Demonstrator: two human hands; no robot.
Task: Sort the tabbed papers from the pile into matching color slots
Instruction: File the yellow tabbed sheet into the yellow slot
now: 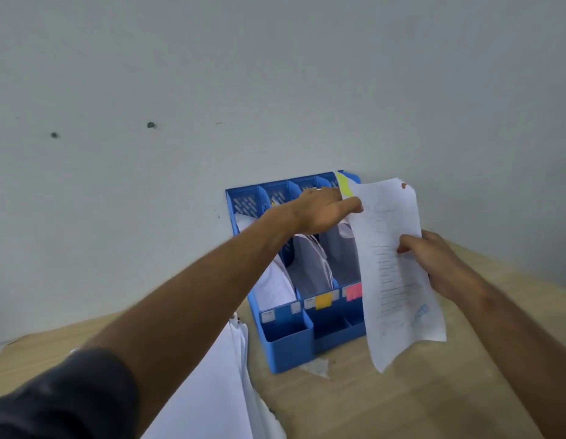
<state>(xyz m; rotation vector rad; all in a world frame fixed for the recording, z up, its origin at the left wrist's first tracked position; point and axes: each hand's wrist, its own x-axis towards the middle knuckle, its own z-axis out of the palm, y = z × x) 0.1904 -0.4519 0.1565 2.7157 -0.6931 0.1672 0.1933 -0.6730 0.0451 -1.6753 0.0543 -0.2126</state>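
A blue slotted file organizer (288, 343) stands against the wall, with a yellow label (323, 301) and a pink label (354, 291) on its front. White papers fill its slots. My right hand (433, 258) grips a printed sheet (399, 280) with a yellow-green tab (344, 185) at its top, held upright over the organizer's right end. My left hand (323, 210) reaches across the slots and pinches the sheet's upper left edge. A pile of white papers (221, 384) lies at the lower left, partly hidden by my left arm.
The organizer sits on a light wooden table (418, 400) that runs up to a grey wall (275, 90). A pale scuffed patch (318, 366) marks the table just in front of the organizer.
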